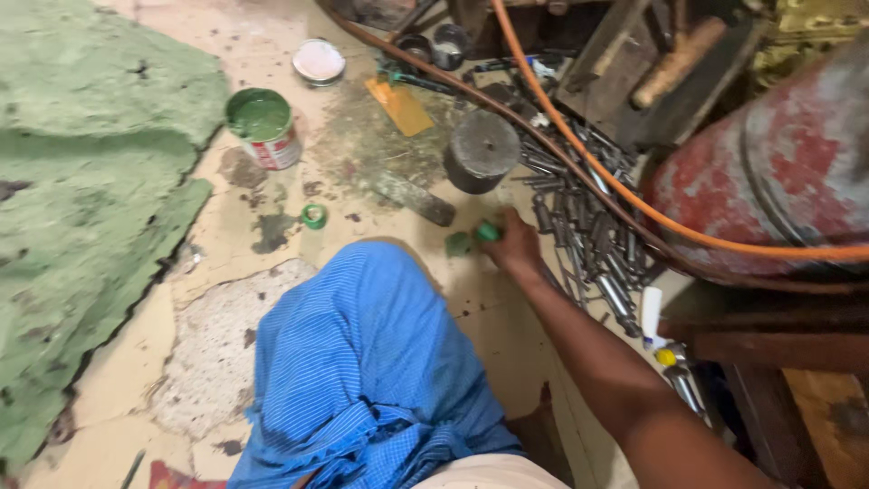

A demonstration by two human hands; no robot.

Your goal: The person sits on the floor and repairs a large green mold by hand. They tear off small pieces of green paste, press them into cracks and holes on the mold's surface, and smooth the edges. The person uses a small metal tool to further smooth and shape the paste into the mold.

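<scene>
**What everything here is made of**

My right hand (512,246) rests on a small green piece (487,233), smooth like painted plastic. The floor (226,362) is matt, cracked and paint-stained. Beside me lie dull grey metal bolts (579,235), slightly shiny. The paint tin (264,127) holds glossy wet green. My wrap (362,362) is soft blue checked cloth. The cylinder (778,172) is rough metal with flaking red paint; the hose (634,195) is smooth orange rubber.
</scene>
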